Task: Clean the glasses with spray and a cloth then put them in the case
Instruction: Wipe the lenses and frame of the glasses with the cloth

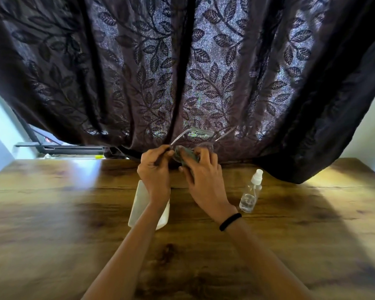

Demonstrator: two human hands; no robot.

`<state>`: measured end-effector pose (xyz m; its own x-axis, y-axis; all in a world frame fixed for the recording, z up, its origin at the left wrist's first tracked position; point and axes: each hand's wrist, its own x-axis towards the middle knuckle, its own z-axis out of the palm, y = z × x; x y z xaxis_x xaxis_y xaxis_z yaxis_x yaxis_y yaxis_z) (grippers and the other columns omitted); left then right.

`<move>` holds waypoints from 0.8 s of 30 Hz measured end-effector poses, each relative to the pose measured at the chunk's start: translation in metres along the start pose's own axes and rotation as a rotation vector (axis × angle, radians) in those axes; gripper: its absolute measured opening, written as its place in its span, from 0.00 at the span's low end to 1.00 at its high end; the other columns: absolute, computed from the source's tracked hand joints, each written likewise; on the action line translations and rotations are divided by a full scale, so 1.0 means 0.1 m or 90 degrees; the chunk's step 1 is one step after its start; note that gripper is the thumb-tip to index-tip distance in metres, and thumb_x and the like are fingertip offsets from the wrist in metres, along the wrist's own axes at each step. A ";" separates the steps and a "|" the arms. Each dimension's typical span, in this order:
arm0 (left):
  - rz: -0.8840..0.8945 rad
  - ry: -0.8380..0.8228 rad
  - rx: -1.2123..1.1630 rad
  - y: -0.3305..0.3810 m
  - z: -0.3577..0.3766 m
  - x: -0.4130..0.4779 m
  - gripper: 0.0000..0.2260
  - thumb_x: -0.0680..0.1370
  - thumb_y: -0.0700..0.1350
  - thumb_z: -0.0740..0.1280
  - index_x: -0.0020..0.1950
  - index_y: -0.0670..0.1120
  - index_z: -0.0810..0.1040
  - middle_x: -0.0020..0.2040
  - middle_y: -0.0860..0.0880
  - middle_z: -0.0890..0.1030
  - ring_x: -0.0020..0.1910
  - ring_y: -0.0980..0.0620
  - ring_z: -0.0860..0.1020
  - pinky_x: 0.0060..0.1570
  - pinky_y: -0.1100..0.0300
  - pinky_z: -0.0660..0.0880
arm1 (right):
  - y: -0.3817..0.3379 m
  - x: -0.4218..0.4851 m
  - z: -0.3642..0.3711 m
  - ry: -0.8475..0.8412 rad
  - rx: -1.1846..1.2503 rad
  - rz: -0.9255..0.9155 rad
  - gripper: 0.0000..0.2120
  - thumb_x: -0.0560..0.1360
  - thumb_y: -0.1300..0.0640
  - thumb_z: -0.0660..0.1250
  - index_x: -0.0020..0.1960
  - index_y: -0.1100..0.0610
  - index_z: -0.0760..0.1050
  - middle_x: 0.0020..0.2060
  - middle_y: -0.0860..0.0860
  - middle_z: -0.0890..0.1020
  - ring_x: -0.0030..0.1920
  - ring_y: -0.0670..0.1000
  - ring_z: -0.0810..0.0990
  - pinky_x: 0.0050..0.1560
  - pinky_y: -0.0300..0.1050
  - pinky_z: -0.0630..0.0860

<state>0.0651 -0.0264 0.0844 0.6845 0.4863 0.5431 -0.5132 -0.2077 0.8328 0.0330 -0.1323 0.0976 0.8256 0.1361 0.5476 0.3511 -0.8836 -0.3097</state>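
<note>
I hold clear-framed glasses [200, 132] above the far side of the wooden table [52, 213], their temples pointing away toward the curtain. My left hand [155, 169] grips the frame at its left end. My right hand [201, 176] presses a grey-green cloth [184, 155] against the left lens, fingers closed on it. A white glasses case [140, 202] lies on the table beneath my left wrist, partly hidden by the forearm. A small clear spray bottle [251, 191] with a white nozzle stands to the right of my right wrist.
A dark leaf-patterned curtain [182, 72] hangs right behind the table and drapes onto its far right edge. A laptop [63, 148] sits behind the table at the far left, half covered by the curtain.
</note>
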 end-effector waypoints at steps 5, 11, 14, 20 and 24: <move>0.043 0.030 0.021 -0.01 0.01 -0.01 0.09 0.70 0.36 0.69 0.48 0.45 0.81 0.42 0.48 0.80 0.44 0.47 0.77 0.46 0.72 0.71 | 0.02 -0.03 0.03 0.040 -0.004 0.020 0.16 0.76 0.56 0.62 0.64 0.51 0.70 0.55 0.56 0.73 0.52 0.58 0.71 0.46 0.54 0.73; 0.053 0.044 0.056 -0.06 0.02 -0.01 0.08 0.70 0.34 0.69 0.47 0.42 0.82 0.41 0.50 0.79 0.44 0.47 0.77 0.44 0.75 0.69 | 0.07 -0.05 0.04 -0.014 0.234 0.017 0.14 0.76 0.60 0.63 0.61 0.55 0.75 0.48 0.55 0.72 0.49 0.53 0.71 0.49 0.44 0.73; 0.060 0.029 0.072 -0.08 0.01 0.00 0.07 0.70 0.33 0.69 0.46 0.40 0.82 0.42 0.49 0.80 0.44 0.47 0.77 0.45 0.75 0.69 | 0.07 -0.03 -0.03 -0.046 0.398 0.050 0.13 0.74 0.62 0.65 0.58 0.57 0.77 0.43 0.50 0.71 0.45 0.44 0.72 0.47 0.33 0.71; 0.057 0.028 0.062 -0.08 -0.05 0.04 0.08 0.70 0.33 0.70 0.47 0.41 0.81 0.42 0.47 0.80 0.43 0.63 0.75 0.46 0.75 0.69 | 0.23 0.02 -0.14 0.093 0.464 0.204 0.13 0.74 0.61 0.65 0.59 0.57 0.76 0.42 0.44 0.70 0.42 0.41 0.72 0.42 0.24 0.68; 0.047 0.035 0.039 -0.07 -0.06 0.05 0.10 0.70 0.34 0.69 0.48 0.46 0.80 0.42 0.49 0.80 0.44 0.68 0.74 0.47 0.74 0.70 | 0.43 0.08 -0.17 0.128 0.284 0.198 0.13 0.75 0.61 0.65 0.59 0.58 0.76 0.43 0.48 0.70 0.40 0.43 0.72 0.41 0.22 0.67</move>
<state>0.0691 -0.0172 0.0811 0.6153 0.5133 0.5984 -0.5276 -0.2959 0.7963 0.0471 -0.1767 0.1022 0.8346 -0.2267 0.5021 0.2935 -0.5884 -0.7535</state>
